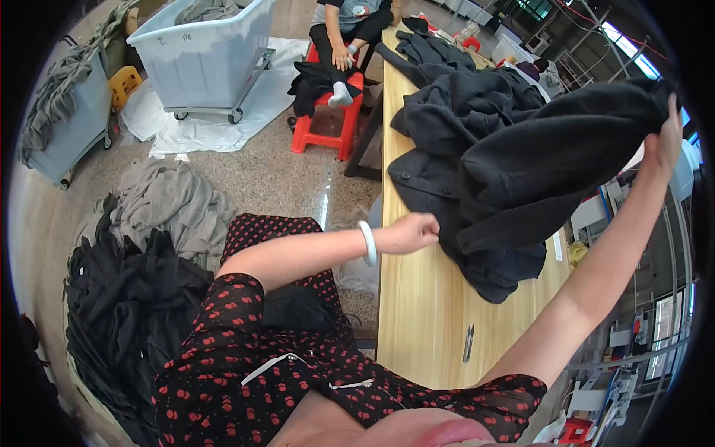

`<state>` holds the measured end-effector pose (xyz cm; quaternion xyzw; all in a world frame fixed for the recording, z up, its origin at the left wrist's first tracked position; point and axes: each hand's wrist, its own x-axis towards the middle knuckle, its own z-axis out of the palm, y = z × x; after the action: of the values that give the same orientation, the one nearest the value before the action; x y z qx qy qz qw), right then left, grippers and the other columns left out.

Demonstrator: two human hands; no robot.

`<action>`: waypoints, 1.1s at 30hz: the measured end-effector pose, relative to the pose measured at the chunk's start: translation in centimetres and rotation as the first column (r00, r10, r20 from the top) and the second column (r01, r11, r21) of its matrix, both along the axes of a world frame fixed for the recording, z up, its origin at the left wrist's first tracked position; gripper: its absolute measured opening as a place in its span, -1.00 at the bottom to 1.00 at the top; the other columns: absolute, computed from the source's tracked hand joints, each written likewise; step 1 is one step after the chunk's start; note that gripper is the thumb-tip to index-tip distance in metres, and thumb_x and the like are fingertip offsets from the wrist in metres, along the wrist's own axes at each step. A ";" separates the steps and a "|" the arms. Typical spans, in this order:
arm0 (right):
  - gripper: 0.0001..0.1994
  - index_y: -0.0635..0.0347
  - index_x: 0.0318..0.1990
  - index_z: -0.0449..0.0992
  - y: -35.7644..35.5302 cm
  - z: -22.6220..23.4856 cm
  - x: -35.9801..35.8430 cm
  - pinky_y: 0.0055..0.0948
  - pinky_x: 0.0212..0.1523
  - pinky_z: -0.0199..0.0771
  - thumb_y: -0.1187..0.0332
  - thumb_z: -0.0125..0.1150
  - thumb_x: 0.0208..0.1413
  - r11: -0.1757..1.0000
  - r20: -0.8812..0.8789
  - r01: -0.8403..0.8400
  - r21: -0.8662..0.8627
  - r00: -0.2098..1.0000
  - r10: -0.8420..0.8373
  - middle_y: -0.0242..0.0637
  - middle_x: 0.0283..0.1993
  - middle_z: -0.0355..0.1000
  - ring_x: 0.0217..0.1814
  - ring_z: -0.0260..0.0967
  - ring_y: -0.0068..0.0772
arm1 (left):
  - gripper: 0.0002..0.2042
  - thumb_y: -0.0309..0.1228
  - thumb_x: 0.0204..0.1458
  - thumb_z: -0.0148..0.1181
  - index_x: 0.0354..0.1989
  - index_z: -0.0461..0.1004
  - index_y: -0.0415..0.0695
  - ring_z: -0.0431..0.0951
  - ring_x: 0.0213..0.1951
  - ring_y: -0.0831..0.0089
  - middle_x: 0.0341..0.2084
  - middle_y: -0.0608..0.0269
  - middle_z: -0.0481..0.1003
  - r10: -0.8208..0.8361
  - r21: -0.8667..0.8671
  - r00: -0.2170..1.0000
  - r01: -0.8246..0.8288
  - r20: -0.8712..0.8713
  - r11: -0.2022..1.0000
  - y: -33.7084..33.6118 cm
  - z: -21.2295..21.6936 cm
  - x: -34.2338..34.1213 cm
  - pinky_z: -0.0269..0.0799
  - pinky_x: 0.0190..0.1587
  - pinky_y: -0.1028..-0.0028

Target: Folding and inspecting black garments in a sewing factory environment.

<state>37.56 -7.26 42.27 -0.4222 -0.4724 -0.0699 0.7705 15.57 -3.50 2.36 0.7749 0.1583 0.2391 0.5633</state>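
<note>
My right hand [665, 141] is raised at the far right, its fingers gripping a black buttoned cardigan [521, 167]. The cardigan's cloth hangs from that hand in a long fold down to the wooden table [421, 313]. Two dark buttons show on its left part. Beside the cardigan's left edge, my left hand [410, 233] is closed with curled fingers, a pale bangle [367, 243] on its wrist. Whatever those fingers may hold is hidden. On the table nearer to me lies a slim dark-and-silver tool [468, 343], too small to name.
More dark garments [439, 56] are heaped along the table's far part. Grey cloth [171, 197] and black cloth [126, 313] are piled at left. Wheeled bins [201, 63] stand behind them. A person [350, 37] sits near a red stool [328, 134] beyond the table's left edge.
</note>
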 end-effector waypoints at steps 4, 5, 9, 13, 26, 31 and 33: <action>-0.67 0.22 0.07 0.30 -0.2 -1.8 -8.9 -0.53 0.02 0.29 0.34 -0.14 0.18 0.945 0.021 -0.108 -0.310 0.992 0.121 -0.25 0.02 0.33 0.04 0.31 -0.42 | -0.81 -0.43 -0.04 0.13 -0.28 0.35 -0.22 0.41 -0.33 0.60 -0.42 0.32 0.41 0.284 -0.050 0.884 -0.286 0.372 0.957 1.9 7.5 -1.7 0.35 -0.26 0.56; -0.67 0.22 0.07 0.30 -0.2 -3.3 -12.2 -0.53 0.02 0.29 0.34 -0.14 0.18 0.943 -0.001 -0.084 -0.323 0.996 0.088 -0.25 0.02 0.33 0.04 0.31 -0.42 | -0.69 -0.34 -0.09 0.19 -0.22 0.29 -0.19 0.40 -0.44 0.57 -0.49 0.28 0.36 0.333 0.013 0.802 -0.390 0.496 0.921 2.8 9.6 -2.6 0.35 -0.36 0.53; -0.74 0.29 -0.09 0.37 0.6 -8.3 -16.0 -0.66 -0.41 0.39 0.36 0.02 0.09 0.660 0.129 -0.326 -0.677 0.830 0.542 -0.36 -0.29 0.42 -0.38 0.36 -0.64 | -0.69 -0.43 -0.03 0.13 -0.13 0.28 -0.28 0.44 -0.30 0.53 -0.27 0.22 0.41 0.234 0.208 0.748 -0.446 0.621 0.871 5.4 15.6 -6.3 0.38 -0.23 0.59; -0.74 0.35 -0.16 0.41 3.2 -11.7 -20.4 -0.62 -0.34 0.40 0.35 0.08 0.05 0.424 0.034 -0.434 -0.795 0.666 0.745 -0.32 -0.27 0.42 -0.30 0.36 -0.58 | -0.27 -0.51 -0.19 0.27 0.14 -0.06 -0.17 0.34 -0.10 0.41 0.04 0.11 0.13 0.080 -0.059 0.893 -0.060 0.442 0.996 4.3 19.4 -10.8 0.34 -0.10 0.49; -0.54 0.38 -0.01 0.21 -5.9 -28.8 -19.9 -0.41 -0.01 0.19 0.39 0.19 -0.06 0.857 0.519 0.275 -0.436 0.855 -0.010 -0.09 -0.06 0.23 -0.04 0.19 -0.27 | -0.77 -0.36 -0.12 0.19 -0.28 0.47 -0.20 0.42 -0.65 0.59 -0.50 0.31 0.48 0.378 -0.297 0.823 -0.268 0.424 0.916 4.5 17.5 -7.4 0.30 -0.75 0.63; -0.09 0.48 0.20 -0.16 -2.9 -35.0 -18.1 -0.29 0.30 -0.29 0.20 0.30 -0.19 0.671 0.384 0.505 -0.542 0.860 -0.337 0.15 0.27 -0.19 0.35 -0.30 -0.01 | -0.85 -0.41 -0.14 0.20 -0.42 0.50 -0.24 0.38 -0.72 0.59 -0.61 0.29 0.47 0.330 -0.349 0.722 -0.130 0.609 0.928 1.2 18.9 -9.1 0.25 -0.74 0.60; -0.24 0.44 0.18 -0.05 -1.1 -31.1 -19.6 -0.35 0.27 -0.19 0.29 0.24 -0.10 0.802 0.309 0.400 -0.444 0.908 -0.282 0.05 0.24 -0.03 0.31 -0.12 -0.11 | -0.87 -0.46 -0.14 0.19 -0.42 0.48 -0.23 0.37 -0.72 0.61 -0.62 0.32 0.46 0.307 -0.346 0.737 -0.105 0.602 0.932 -0.4 19.3 -11.0 0.26 -0.71 0.62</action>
<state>17.92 -8.32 11.13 -0.6736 -0.4751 -0.1319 0.5506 4.55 -3.91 21.63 0.5309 0.0733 0.5271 0.6595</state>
